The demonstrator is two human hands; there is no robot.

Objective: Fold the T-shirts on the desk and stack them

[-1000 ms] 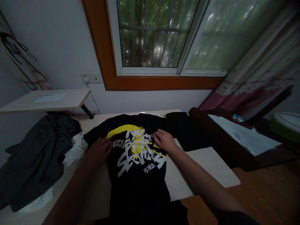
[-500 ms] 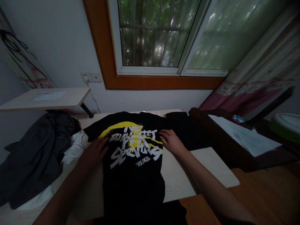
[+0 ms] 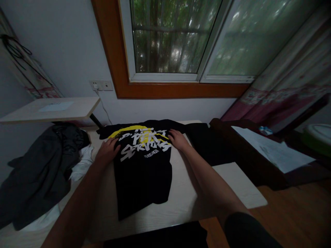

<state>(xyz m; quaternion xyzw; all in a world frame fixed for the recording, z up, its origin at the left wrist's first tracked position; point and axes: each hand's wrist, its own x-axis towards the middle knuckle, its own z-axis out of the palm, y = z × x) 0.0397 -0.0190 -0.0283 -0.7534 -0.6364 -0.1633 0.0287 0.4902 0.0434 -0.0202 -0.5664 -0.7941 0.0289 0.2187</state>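
Blk tee (image 3: 144, 179) — btwn L hand (image 3: 106, 150), R hand (image 3: 178, 139)

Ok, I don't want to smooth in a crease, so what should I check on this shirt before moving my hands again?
1. Print facing up: ok, lettering shows on the black shirt.
2. Hands at opposite sides: ok, left hand and right hand are at the shirt's two sides.
3. Near edge on the table: ok.
4. Near edge straight: not ok, it slants unevenly.
5. Far side separate from the black cloth: cannot tell, dark against dark.
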